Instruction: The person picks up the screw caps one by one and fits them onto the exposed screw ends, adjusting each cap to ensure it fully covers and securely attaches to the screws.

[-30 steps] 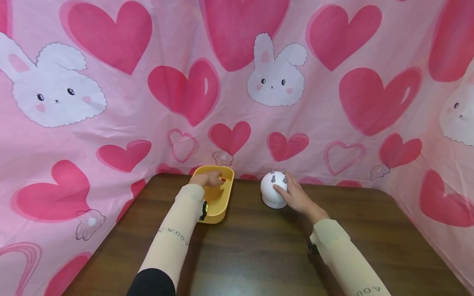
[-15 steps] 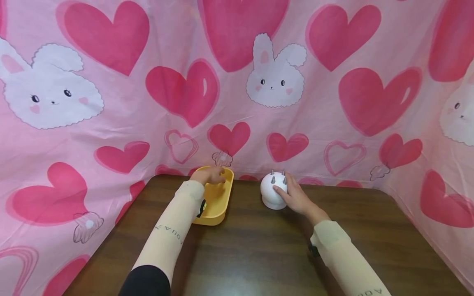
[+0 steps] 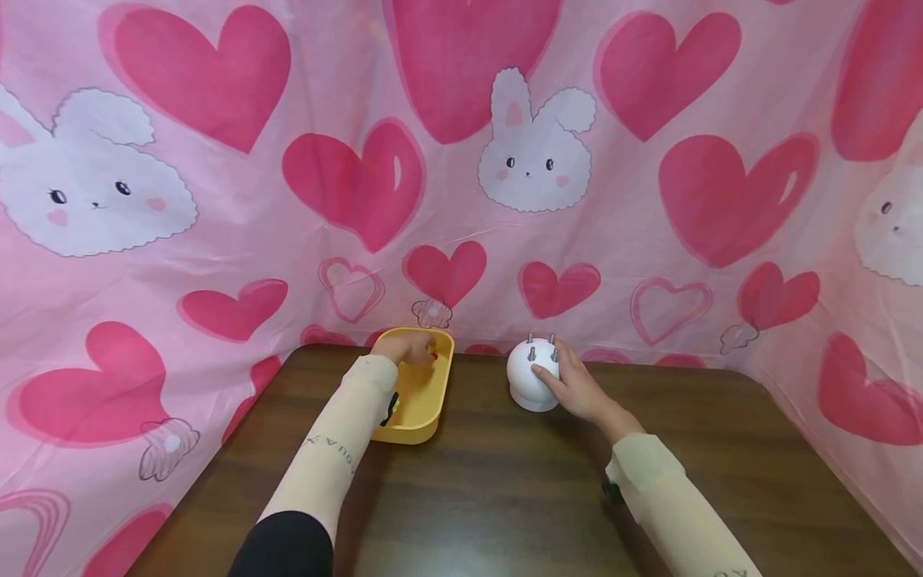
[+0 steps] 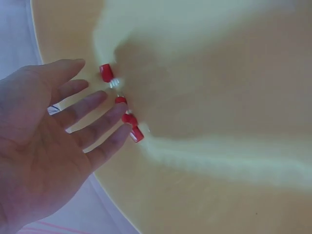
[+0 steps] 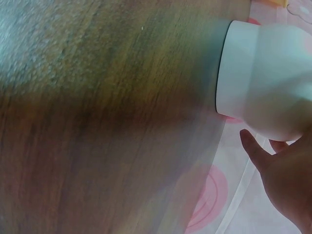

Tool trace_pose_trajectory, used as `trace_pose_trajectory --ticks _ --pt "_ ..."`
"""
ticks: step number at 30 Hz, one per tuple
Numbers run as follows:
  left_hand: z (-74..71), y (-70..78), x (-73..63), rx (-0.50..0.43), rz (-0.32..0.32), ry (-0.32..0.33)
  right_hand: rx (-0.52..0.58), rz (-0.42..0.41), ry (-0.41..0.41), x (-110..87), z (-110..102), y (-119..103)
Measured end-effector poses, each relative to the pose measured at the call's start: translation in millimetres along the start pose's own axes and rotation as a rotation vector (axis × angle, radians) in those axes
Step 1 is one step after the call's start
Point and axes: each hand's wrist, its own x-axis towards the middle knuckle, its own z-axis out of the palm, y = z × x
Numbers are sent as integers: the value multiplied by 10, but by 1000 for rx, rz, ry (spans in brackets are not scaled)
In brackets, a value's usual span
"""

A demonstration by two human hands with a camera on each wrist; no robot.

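My left hand (image 3: 407, 348) reaches into the far end of a yellow oblong bin (image 3: 405, 433). In the left wrist view, its fingers are spread and fairly straight, with the fingertips at a row of several small red pieces (image 4: 106, 73) with clear or silvery ends. These lie in the corner of the bin; their exact kind cannot be told. My right hand (image 3: 580, 391) grips the right side of a white round-bodied object (image 3: 525, 377), thumb on the near side. It stands on its wider collar, with several metal pegs (image 3: 532, 353) upright on top.
Both the bin and the white object stand toward the back of a dark wooden table (image 3: 490, 497). A pink cloth (image 3: 461, 208) printed with hearts and rabbits hangs behind the table and along its sides.
My left hand lifted slightly, then lowered again inside the far end of the bin. The right hand and the white object have stayed in place.
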Motion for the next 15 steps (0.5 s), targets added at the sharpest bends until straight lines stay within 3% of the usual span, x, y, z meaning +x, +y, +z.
trace_pose_trajectory --ticks 4,10,15 --pt "18 30 -47 6 -25 -16 -6 11 -7 -1 7 7" --pt "6 76 -81 45 -15 -46 -3 8 -6 9 9 13" --pt "16 74 36 107 2 -64 -16 6 -3 -2 4 22"
